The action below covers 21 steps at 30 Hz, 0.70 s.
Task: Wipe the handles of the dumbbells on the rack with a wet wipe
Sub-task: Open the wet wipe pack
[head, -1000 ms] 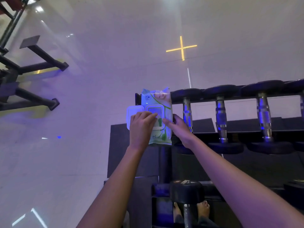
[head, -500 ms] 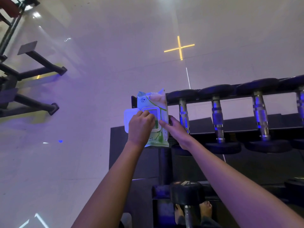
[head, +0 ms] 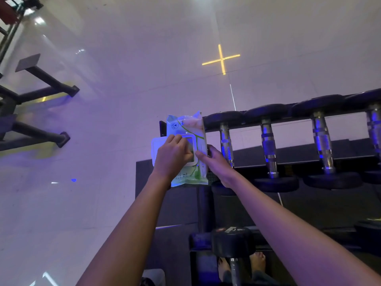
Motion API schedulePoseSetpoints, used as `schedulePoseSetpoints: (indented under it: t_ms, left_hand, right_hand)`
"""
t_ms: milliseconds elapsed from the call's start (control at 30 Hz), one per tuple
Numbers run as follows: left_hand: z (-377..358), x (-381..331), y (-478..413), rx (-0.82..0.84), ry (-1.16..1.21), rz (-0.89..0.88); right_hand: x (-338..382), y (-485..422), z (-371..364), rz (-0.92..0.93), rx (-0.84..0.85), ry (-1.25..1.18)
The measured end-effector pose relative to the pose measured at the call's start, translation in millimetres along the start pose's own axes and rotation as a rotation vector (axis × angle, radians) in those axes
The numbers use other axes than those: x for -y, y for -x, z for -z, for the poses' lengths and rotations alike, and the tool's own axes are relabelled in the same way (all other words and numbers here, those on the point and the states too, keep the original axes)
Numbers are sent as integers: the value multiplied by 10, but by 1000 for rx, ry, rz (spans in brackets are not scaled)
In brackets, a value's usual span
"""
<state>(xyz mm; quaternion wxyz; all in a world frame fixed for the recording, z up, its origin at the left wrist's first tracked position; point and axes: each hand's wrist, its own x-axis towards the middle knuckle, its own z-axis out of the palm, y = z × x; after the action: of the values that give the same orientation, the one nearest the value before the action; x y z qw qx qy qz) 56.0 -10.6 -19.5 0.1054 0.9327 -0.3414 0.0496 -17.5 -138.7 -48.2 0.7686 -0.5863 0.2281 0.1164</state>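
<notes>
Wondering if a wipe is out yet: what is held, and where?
The right hand grips the wet wipe pack by its right edge; the left hand touches its opening, no wipe showing.

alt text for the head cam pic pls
Two bare hands work a green wet wipe pack at the end of a dumbbell rack: the right hand grips its edge, the left hand has fingers at the opening, its lid flipped open leftward. Chrome-handled dumbbells line the rack's top tier to the right.
</notes>
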Motion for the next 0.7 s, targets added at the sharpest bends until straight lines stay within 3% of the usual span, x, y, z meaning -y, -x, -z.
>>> schedulePoseSetpoints:
  t_ms: [300,500,700]
  left_hand:
    - [79,53,123,-43,138,55]
    - [185,-46,259,-7,387,306]
    - [137,-156,286,-37,328,352]
  right_hand:
    - [-6,7,8,4,3,-19]
    - [10,11,-2,5,-7,-24]
    - [5,15,2,3,-10,-22]
